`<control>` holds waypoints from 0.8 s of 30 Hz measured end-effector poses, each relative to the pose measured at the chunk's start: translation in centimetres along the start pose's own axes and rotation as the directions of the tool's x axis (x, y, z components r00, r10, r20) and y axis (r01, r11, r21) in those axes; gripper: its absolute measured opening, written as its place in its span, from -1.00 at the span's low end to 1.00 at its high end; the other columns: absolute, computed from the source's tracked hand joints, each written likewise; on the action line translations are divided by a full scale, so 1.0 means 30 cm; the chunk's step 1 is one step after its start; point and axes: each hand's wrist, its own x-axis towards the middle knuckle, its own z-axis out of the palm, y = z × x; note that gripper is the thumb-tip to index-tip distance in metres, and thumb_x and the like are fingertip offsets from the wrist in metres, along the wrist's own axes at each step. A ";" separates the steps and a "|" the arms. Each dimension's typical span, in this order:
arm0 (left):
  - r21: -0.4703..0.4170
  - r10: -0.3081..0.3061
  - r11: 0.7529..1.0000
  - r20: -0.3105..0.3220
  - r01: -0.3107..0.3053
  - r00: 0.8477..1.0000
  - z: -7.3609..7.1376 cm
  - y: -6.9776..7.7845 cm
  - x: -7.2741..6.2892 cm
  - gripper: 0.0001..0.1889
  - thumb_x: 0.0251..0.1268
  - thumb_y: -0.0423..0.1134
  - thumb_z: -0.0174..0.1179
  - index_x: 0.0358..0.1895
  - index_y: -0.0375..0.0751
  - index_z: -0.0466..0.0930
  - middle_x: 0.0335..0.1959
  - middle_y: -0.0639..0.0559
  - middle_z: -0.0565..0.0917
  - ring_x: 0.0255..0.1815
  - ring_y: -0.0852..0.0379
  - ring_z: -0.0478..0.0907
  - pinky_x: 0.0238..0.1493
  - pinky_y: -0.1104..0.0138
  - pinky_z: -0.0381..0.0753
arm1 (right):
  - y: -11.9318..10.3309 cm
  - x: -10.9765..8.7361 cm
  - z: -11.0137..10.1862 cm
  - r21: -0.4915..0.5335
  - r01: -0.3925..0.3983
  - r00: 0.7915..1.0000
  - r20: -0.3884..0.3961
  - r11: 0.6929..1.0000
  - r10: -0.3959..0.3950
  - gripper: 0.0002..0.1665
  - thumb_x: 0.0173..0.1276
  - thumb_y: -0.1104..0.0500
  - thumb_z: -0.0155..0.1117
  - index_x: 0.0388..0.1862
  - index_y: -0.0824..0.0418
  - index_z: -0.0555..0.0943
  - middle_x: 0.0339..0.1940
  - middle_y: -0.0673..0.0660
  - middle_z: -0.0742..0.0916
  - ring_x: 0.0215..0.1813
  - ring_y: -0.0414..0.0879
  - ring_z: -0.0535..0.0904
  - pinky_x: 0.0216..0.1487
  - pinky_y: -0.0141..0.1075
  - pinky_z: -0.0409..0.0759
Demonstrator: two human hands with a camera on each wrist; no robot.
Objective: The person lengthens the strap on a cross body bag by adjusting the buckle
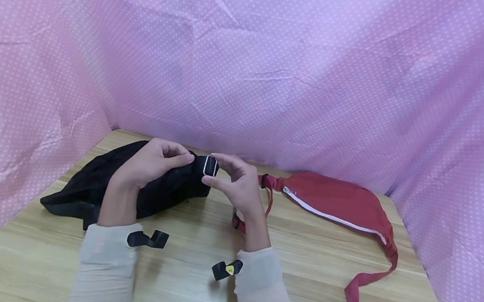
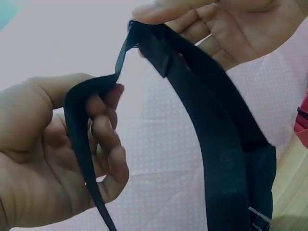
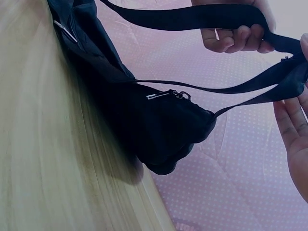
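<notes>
A black fabric bag (image 1: 86,178) lies at the left of the table, with small metal zipper pulls (image 3: 161,95) visible in the right wrist view. Its black strap (image 2: 221,159) rises to both hands. My left hand (image 1: 146,162) pinches the strap between thumb and fingers. Just to its right, my right hand (image 1: 240,183) holds the strap at a silver-edged slider buckle (image 1: 211,166), thumb below and fingers above. In the left wrist view, the strap bends over the left fingers and doubles back at the right thumb.
On the right of the wooden table (image 1: 192,275) lies a red waist bag (image 1: 335,201) with a white zipper. Its red strap (image 1: 355,293) trails toward the near edge, and another strap end lies behind my right wrist. Pink dotted cloth (image 1: 251,72) encloses the back and sides.
</notes>
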 end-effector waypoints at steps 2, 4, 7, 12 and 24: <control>0.037 -0.001 0.999 0.005 0.001 1.000 0.005 0.006 0.001 -0.73 0.45 -0.11 0.31 -0.19 -0.30 0.76 -0.31 -0.02 0.64 -0.15 0.01 0.45 -0.02 0.16 0.41 | -0.002 0.000 0.000 0.003 0.000 1.000 0.009 1.000 0.000 -0.46 0.11 0.42 0.59 0.13 0.27 0.71 -0.01 0.16 0.77 0.11 0.02 0.68 0.35 -0.08 0.49; 0.053 0.005 0.999 0.011 -0.006 1.000 0.007 0.009 0.002 -0.75 0.46 -0.13 0.30 -0.22 -0.29 0.76 -0.33 -0.05 0.62 -0.16 -0.01 0.44 -0.02 0.14 0.40 | -0.001 0.000 0.000 -0.006 -0.004 1.000 0.013 1.000 0.004 -0.46 0.11 0.42 0.60 0.12 0.25 0.72 -0.01 0.15 0.76 0.11 0.02 0.68 0.36 -0.08 0.48; 0.044 0.016 0.999 0.008 -0.016 1.000 0.003 0.009 -0.001 -0.76 0.48 -0.16 0.27 -0.20 -0.31 0.75 -0.31 -0.03 0.62 -0.15 0.00 0.44 -0.01 0.16 0.40 | 0.004 0.000 0.000 -0.029 -0.013 1.000 0.016 0.999 0.014 -0.46 0.12 0.37 0.62 0.12 0.21 0.73 -0.01 0.13 0.76 0.13 0.00 0.67 0.37 -0.12 0.48; 0.010 0.025 1.000 -0.010 -0.025 1.000 -0.008 0.012 -0.012 -0.72 0.48 -0.14 0.26 -0.09 -0.34 0.75 -0.23 0.01 0.68 -0.11 0.06 0.49 0.02 0.25 0.47 | 0.022 0.003 0.002 -0.094 -0.010 1.000 0.019 0.996 0.012 -0.46 0.11 0.28 0.65 0.12 0.18 0.73 -0.01 0.06 0.76 0.13 -0.05 0.68 0.35 -0.16 0.50; -0.031 0.047 0.998 0.032 -0.046 0.998 0.010 0.012 0.003 -0.78 0.40 -0.24 0.34 -0.16 -0.38 0.78 -0.27 -0.08 0.74 -0.11 0.05 0.58 0.15 0.14 0.47 | 0.014 0.002 0.002 0.011 0.006 0.999 0.047 1.000 -0.006 -0.44 0.11 0.40 0.61 0.13 0.17 0.73 0.00 0.14 0.78 0.12 0.04 0.69 0.37 -0.11 0.47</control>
